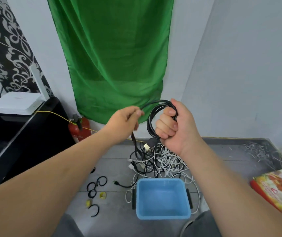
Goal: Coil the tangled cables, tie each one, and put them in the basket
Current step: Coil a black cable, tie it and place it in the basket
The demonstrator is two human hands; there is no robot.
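Observation:
My right hand [174,124] is closed around several loops of a black cable [149,123], held up above the floor. Its plug [151,144] hangs below my fist. My left hand [125,123] pinches the free run of the same cable, which trails down into a tangle of black and white cables [155,162] on the floor. A blue basket [186,218] with black handles sits in front of the tangle and holds nothing. Several black cable ties [95,185] and two yellow tape rolls [102,195] lie left of the basket.
A red fire extinguisher [80,128] stands by the wall under a green cloth [113,57]. A black cabinet [22,134] with a white router [17,102] is at left. A colourful box [280,189] and shredded paper [260,151] lie at right.

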